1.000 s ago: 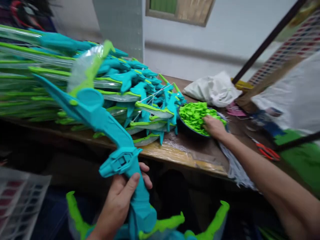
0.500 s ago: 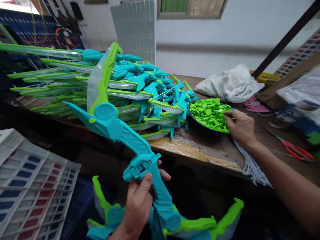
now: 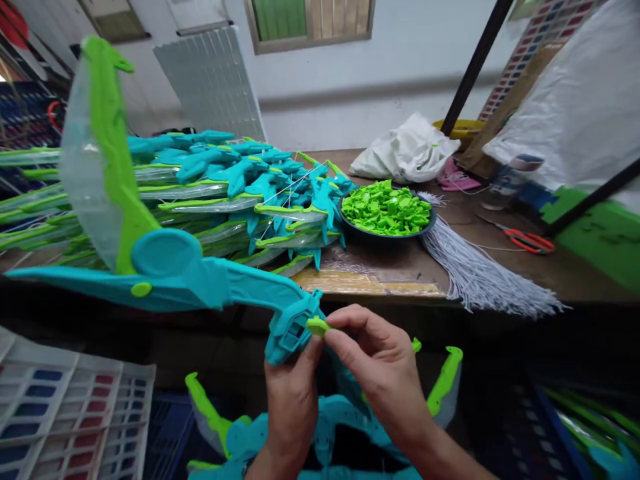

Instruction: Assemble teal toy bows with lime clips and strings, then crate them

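Teal plastic toy bow point(image 3: 200, 280) held roughly level in mid-air, its green-and-clear limb standing upright at the left end. Small green piece point(image 3: 318, 326), possibly a button, touches the bow's central housing.

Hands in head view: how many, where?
2. Left hand grips the teal-and-green plastic toy bow at its middle; right hand pinches a small lime-green plastic piece against it. None seem hidden.

The bowl point(image 3: 383, 230) sits on the table point(image 3: 400, 270), between the bow pile point(image 3: 240, 193) and the strings point(image 3: 480, 277).

a pale wall point(image 3: 400, 60) stands far behind the brown wooden counter point(image 3: 500, 267), with a wood-framed window point(image 3: 310, 20) high up, green behind its slats.
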A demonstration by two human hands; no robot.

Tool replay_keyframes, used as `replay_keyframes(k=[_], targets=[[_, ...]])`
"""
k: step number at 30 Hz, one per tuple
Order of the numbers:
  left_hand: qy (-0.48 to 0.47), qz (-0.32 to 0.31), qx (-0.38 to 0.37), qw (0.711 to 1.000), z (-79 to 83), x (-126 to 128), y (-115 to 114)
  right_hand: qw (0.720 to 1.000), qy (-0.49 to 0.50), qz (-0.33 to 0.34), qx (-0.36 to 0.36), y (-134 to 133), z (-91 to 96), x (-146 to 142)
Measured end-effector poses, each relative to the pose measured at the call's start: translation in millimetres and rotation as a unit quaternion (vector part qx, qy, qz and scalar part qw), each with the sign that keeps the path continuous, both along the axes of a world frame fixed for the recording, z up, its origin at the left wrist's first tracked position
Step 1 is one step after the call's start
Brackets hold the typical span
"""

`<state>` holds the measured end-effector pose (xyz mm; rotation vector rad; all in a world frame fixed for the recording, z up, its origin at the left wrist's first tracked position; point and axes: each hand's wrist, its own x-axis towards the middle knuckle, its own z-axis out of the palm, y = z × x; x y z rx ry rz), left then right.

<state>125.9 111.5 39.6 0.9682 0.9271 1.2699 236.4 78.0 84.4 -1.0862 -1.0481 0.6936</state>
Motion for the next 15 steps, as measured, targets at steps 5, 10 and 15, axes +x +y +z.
replay_keyframes(k=[5,10,15], targets=[[-0.113,0.005,-0.052,0.992,-1.8,-2,-16,0.993,-0.118,-0.015,0.010,-7,-3.6,4],[-0.143,-0.028,-0.057,0.988,-5.1,-3,-22,0.984,-0.177,0.001,0.015,-17,-3.6,9],[-0.173,-0.080,-0.032,0.981,-13.1,-5,-23,0.997,-0.076,-0.017,0.019,-21,-14.2,2]])
